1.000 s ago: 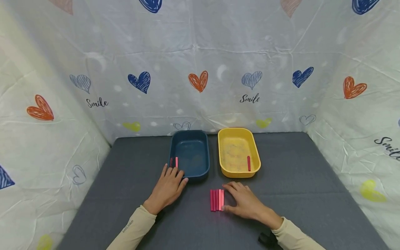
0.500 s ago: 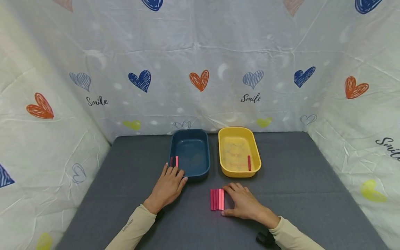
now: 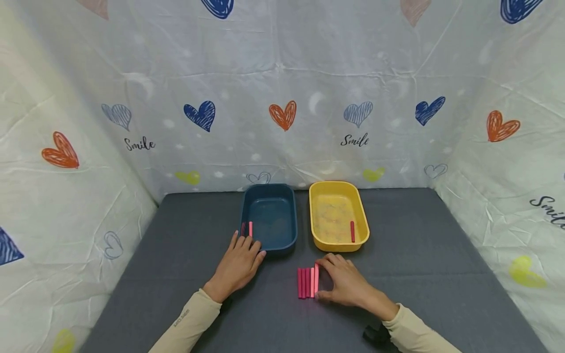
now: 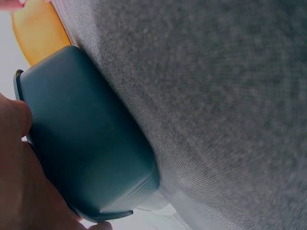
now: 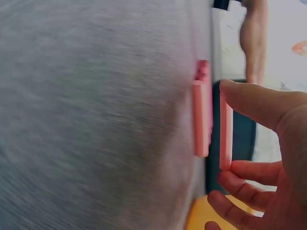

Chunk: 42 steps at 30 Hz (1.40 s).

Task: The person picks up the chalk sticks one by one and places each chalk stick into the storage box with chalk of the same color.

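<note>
My right hand (image 3: 346, 280) pinches a light pink stick (image 5: 226, 132) end to end between thumb and fingers. In the right wrist view this stick is held off the cloth, apart from the row. Left of it on the table, another light pink stick (image 3: 312, 283) lies beside several dark red sticks (image 3: 303, 283). My left hand (image 3: 237, 264) rests on the near-left rim of the dark blue bin (image 3: 290, 215), its fingers over the edge. Inside that bin, near those fingertips, are a light pink stick (image 3: 250, 229) and a dark red stick (image 3: 243, 229).
A yellow bin (image 3: 314, 230) stands right of the blue one, holding one dark red stick (image 3: 352, 231). Both bins stand near the back of the grey cloth-covered table (image 3: 423, 235). A heart-printed curtain (image 3: 243, 63) hangs behind and at both sides.
My right hand has picked up the rightmost light pink stick, which now sits slightly raised and apart from the row. My left hand stays at the blue bin's rim.
</note>
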Tool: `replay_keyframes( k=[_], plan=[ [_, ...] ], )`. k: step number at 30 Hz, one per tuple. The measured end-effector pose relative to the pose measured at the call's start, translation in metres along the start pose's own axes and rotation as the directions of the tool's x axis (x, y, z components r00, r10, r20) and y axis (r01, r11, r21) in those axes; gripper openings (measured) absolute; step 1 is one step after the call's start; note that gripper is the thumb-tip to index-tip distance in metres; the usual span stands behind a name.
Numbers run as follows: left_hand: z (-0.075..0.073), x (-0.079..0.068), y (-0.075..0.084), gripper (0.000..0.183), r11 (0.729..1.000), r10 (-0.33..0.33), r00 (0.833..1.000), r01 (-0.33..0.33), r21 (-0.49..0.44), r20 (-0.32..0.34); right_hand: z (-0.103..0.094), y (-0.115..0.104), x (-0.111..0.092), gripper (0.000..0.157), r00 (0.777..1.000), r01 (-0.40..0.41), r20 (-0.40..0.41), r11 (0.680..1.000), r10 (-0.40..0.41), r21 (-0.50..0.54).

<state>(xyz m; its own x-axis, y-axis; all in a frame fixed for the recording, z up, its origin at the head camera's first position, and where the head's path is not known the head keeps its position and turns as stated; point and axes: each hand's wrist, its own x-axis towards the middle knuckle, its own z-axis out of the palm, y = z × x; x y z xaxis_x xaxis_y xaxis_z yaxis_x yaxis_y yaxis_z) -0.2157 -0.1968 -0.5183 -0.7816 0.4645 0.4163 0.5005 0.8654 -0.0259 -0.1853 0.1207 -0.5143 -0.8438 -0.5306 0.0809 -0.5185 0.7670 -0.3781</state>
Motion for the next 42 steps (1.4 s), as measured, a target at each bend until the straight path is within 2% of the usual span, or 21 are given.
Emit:
replay_keyframes(
  k=[5,10,14,22,28,34,42],
  plan=[
    [-0.002,0.0,0.001,0.022,1.0,-0.002,1.0,0.002,0.004,0.009,-0.018,-0.004,0.002,0.073,0.999,0.002,-0.042,0.999,0.0,0.048],
    [-0.003,0.001,0.002,0.023,1.0,-0.001,1.0,0.001,0.001,0.013,-0.035,-0.008,0.008,0.077,0.993,0.036,-0.117,0.998,-0.03,0.048],
    [-0.002,0.0,0.001,0.023,1.0,-0.004,1.0,0.004,0.005,0.016,-0.047,-0.011,0.015,0.078,0.984,0.067,-0.172,0.996,-0.056,0.059],
    [0.0,-0.001,0.0,0.022,1.0,0.004,1.0,-0.004,0.006,-0.004,-0.066,-0.013,0.035,0.078,0.971,0.107,-0.226,0.986,-0.076,0.129],
    [0.0,-0.001,0.0,0.022,1.0,0.015,1.0,-0.015,0.014,-0.018,-0.073,-0.017,0.053,0.079,0.961,0.124,-0.264,0.978,-0.077,0.169],
    [0.0,0.0,-0.001,0.023,1.0,0.007,1.0,-0.007,0.02,0.0,-0.076,-0.028,0.075,0.079,0.961,0.121,-0.266,0.975,-0.069,0.186],
    [0.002,-0.001,-0.002,0.026,0.999,-0.002,0.999,0.001,0.038,0.033,-0.069,-0.038,0.105,0.079,0.964,0.129,-0.256,0.967,-0.07,0.221]
  ],
)
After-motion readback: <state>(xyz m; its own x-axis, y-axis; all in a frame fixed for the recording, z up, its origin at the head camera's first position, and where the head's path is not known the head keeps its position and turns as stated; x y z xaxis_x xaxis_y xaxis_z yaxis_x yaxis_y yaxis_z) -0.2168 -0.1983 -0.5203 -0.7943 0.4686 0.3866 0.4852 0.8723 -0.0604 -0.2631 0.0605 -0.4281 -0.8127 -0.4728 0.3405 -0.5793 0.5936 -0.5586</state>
